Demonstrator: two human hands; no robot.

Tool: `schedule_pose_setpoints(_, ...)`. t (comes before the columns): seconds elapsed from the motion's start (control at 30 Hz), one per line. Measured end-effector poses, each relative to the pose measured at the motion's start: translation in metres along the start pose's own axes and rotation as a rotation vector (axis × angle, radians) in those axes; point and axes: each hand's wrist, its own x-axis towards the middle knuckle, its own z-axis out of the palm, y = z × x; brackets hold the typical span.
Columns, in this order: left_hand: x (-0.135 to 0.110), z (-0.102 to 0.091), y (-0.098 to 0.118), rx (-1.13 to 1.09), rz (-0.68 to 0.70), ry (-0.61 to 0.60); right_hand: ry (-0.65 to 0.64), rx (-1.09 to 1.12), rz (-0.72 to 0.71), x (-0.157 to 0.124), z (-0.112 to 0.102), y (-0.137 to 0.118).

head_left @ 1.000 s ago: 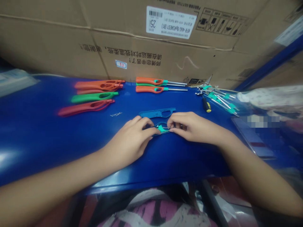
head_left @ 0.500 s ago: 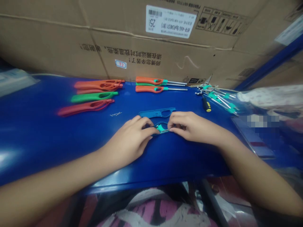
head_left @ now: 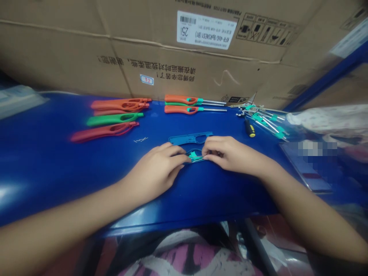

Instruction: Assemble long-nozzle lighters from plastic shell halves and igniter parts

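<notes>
My left hand (head_left: 156,168) and my right hand (head_left: 228,153) meet over a blue lighter shell with a teal trigger part (head_left: 194,156) lying on the blue table (head_left: 57,165). Both hands pinch it from either side, fingers curled down on it. Just beyond it lies a second blue shell half (head_left: 190,137), untouched.
Orange, green and red lighter shells (head_left: 115,117) lie at the back left. Finished orange lighters (head_left: 189,104) sit at the back centre. Teal-and-metal inner parts (head_left: 266,119) and a yellow-black screwdriver (head_left: 248,127) lie at the right. A large cardboard box (head_left: 172,50) stands behind.
Both hands stay on the blue shell; the fingers have shifted only slightly around the teal part.
</notes>
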Motion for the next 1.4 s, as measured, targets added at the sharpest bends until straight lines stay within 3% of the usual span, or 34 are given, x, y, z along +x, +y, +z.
schedule_pose_setpoints(0.83, 0.002, 0.0, -0.003, -0.002, 0.006, 0.045, -0.045, -0.062, 0.018, 0.002, 0.002, -0.004)
schedule_pose_setpoints(1.0, 0.001, -0.001, -0.007, -0.031, -0.101, 0.037, -0.024, -0.027, 0.042, 0.002, 0.001, -0.003)
schedule_pose_setpoints(1.2, 0.003, 0.001, -0.007, 0.026, 0.013, 0.045, 0.021, -0.01, 0.045, 0.003, 0.004, -0.003)
schedule_pose_setpoints(1.4, 0.005, -0.004, -0.004, 0.171, 0.008, 0.012, 0.111, 0.149, 0.073, 0.007, 0.009, -0.001)
